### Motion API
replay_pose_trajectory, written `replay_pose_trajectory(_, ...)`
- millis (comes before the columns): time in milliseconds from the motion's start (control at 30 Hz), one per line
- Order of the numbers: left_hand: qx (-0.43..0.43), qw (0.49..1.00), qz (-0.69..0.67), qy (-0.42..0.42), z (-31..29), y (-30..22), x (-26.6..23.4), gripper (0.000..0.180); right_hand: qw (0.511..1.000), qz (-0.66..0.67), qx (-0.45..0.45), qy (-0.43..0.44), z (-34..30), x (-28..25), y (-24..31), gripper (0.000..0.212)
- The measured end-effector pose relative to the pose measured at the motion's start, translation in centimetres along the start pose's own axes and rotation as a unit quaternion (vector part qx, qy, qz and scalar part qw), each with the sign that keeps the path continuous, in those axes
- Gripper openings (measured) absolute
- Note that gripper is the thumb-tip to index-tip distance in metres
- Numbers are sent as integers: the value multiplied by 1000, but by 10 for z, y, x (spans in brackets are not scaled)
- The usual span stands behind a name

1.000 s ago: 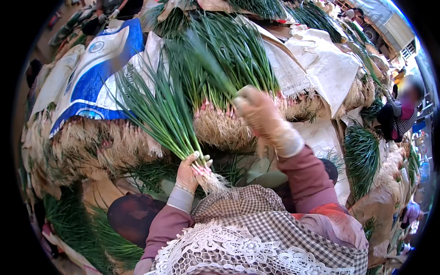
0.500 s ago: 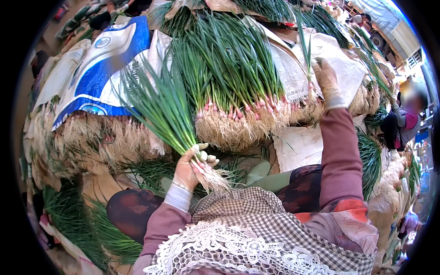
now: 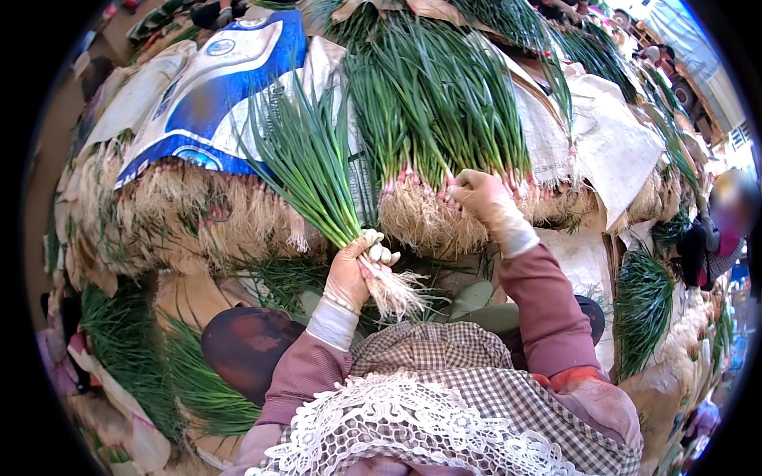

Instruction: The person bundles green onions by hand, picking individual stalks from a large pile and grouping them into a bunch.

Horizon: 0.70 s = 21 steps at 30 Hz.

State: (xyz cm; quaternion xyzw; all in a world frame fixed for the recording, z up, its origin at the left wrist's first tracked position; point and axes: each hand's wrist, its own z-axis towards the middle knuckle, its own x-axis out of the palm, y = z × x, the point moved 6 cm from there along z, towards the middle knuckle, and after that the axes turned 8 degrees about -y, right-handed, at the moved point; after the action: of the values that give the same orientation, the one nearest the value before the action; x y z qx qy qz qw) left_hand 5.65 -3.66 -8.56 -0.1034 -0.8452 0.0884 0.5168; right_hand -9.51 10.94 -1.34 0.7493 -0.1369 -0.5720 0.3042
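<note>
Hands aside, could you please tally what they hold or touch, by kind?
Spring onion bunch gripped in the left hand: 1
Big spring onion bundle on the pile, touched by the right hand: 1
Total: 2

an open-air produce market stall, with daylight falling on everything. bundled spring onions (image 3: 444,119) with pale roots are stacked in heaps from nine o'clock round to three o'clock, laid over a blue and white woven sack (image 3: 214,87) at eleven o'clock and worn cardboard (image 3: 619,143) at two o'clock. another person (image 3: 718,230) stands at three o'clock beside further piles.
</note>
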Motion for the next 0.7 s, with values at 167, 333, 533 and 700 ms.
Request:
replay_pose_trajectory(167, 1, 994, 96, -47, 0, 13, 1, 23, 980, 15, -167, 106, -71, 55, 22, 32)
replay_pose_trajectory(333, -32, 985, 158, -55, 9, 30, -12, 20, 954, 257, 17, 155, -49, 95, -48, 41)
replay_pose_trajectory(533, -40, 988, 138, -54, -4, 39, -4, 14, 907, 409, 89, 52, -55, 106, 12, 32)
replay_pose_trajectory(700, -27, 990, 98, -102, -1, 36, -17, 12, 990, -94, -72, 72, -49, 106, 11, 27)
